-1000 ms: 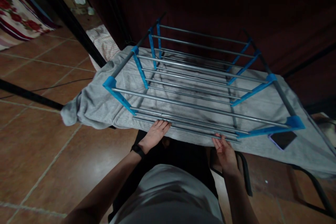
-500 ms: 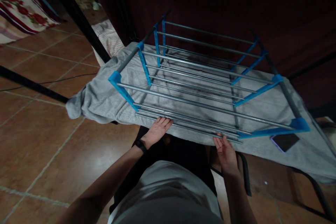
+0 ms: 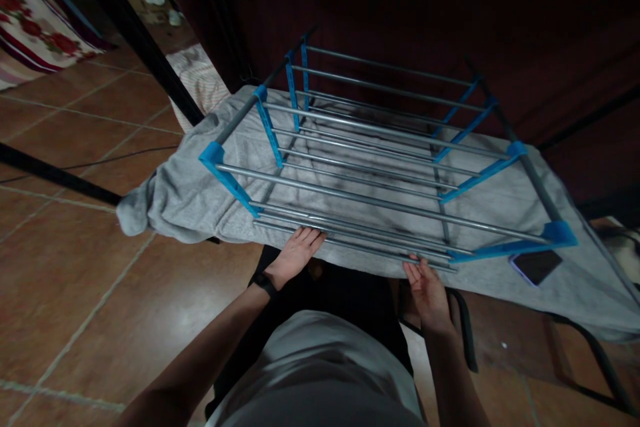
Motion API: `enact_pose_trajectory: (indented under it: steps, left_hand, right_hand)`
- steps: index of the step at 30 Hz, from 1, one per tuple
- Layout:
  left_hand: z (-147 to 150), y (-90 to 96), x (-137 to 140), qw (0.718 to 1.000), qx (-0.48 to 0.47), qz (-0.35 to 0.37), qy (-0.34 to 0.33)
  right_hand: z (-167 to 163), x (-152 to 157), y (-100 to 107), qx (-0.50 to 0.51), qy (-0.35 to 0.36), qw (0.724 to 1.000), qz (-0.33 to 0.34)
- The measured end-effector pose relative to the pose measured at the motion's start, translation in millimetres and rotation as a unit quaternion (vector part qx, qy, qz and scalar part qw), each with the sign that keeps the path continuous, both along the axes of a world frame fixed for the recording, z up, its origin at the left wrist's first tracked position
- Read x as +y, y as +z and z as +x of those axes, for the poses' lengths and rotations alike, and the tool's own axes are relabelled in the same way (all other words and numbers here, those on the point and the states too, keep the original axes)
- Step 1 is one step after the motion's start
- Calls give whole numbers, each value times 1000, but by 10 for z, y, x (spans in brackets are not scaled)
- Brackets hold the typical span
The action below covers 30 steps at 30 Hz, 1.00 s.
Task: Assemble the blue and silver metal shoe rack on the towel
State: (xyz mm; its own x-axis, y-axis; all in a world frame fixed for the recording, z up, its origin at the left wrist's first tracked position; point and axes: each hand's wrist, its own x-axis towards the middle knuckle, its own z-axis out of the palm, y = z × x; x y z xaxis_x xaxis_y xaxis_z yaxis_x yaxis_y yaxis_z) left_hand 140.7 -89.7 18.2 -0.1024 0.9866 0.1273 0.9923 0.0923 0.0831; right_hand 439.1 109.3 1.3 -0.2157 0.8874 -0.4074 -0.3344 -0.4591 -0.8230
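Note:
A rack frame [image 3: 383, 199] of grey metal tubes and blue plastic end pieces lies on a grey cloth-covered surface. Along its near lower edge, several thin tubes lie close together. My left hand [image 3: 296, 253], wearing a dark wristband, has its fingers curled over the nearest metal tube [image 3: 365, 249], left of its middle; the thumb is hidden. Close to that tube's right end, my right hand [image 3: 427, 290] pinches it with fingertips and thumb. A blue end piece [image 3: 510, 250] of the frame is just right of my right hand.
A phone [image 3: 536, 265] lies on the grey cloth [image 3: 185, 193] at the right. Black metal poles [image 3: 60, 177] stand at the left, and a dark curtain [image 3: 400, 0] hangs behind. Chair-like black tubing [image 3: 465, 327] is below, at the right. The floor [image 3: 75, 267] is tiled.
The whole view has shifted slightly, so the rack appears a little further left. Both hands keep their places on the near tube.

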Motion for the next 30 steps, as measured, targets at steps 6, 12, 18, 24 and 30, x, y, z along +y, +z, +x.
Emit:
enact_pose_trajectory:
  steps: [6, 12, 18, 24, 30]
  left_hand:
    - [-19, -16, -20, 1000, -10, 13, -6]
    - [-53, 1, -32, 999, -26, 22, -22]
    - [-69, 70, -39, 999, -28, 17, -34]
    - [-100, 109, -60, 998, -34, 33, -31]
    - [-158, 105, -66, 998, -30, 56, -19]
  right_hand:
    - [4, 5, 4, 11, 9, 1000, -10]
    - [-8, 3, 6, 10, 4, 1000, -20]
    - [9, 20, -24, 25, 3, 999, -23]
    - [10, 32, -67, 42, -17, 999, -24]
    - [-7, 35, -17, 36, -33, 999, -22]
